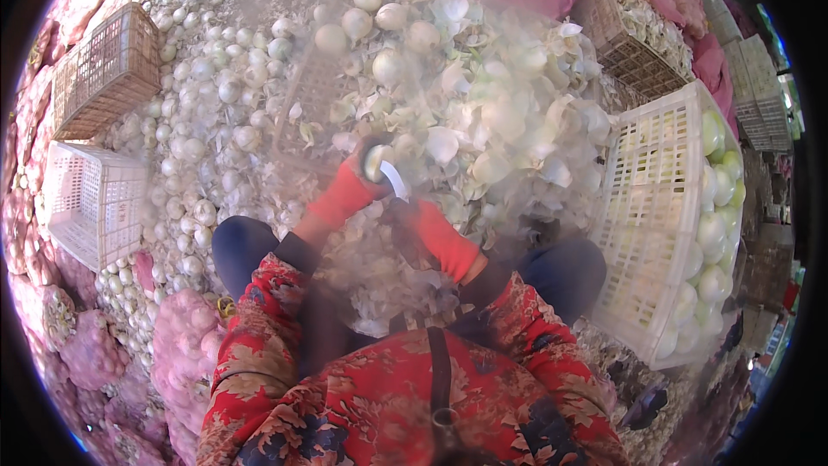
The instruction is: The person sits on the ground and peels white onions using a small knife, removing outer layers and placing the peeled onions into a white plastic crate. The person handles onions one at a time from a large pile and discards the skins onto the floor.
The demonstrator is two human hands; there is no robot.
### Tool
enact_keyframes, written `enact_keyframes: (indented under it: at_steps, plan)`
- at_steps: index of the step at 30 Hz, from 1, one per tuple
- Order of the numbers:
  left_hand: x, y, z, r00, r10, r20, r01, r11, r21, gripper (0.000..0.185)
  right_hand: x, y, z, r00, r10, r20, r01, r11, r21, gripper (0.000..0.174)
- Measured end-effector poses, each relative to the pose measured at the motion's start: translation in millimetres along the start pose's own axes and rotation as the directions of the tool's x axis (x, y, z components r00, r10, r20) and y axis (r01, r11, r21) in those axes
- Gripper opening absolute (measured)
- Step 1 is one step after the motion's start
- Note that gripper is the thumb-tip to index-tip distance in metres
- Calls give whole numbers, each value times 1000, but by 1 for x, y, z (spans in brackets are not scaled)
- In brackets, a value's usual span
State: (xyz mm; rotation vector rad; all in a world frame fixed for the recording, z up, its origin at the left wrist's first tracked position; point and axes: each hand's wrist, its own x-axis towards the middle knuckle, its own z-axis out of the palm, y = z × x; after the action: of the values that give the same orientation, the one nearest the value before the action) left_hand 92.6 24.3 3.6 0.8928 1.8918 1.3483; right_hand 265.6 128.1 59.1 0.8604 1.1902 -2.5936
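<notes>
My left hand [352, 184], in a red and dark work glove, grips a pale onion [375, 163] in front of my knees. In my right hand [433, 233], gloved the same way, is a knife whose short, bright blade [394, 180] lies against or just beside the onion; the handle is hidden by the fingers. Beyond both hands spreads a heap of loose onion skins [498, 123]. Several whole onions [357, 24] rest at the far side of that heap, on what looks like an upturned plastic crate [307, 100].
At the right stands a white plastic crate [640, 220] of peeled onions [711, 233]. A crate of skins [653, 45] is behind it. Unpeeled onions [220, 97] cover the ground leftward, beside a brown crate [107, 68] and a white crate [97, 200]. Pink mesh sacks [187, 349] lie around.
</notes>
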Motion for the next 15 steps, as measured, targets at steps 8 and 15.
enact_keyframes:
  at_steps: [8,15]
  plan:
    - [10,1,-14,971,70,229,-50,994,-94,89,8,-7,-23,993,107,48,-91,962,-257,30]
    - [4,-4,13,994,105,2,-105,994,-30,70,1,19,14,970,134,205,-226,809,542,36]
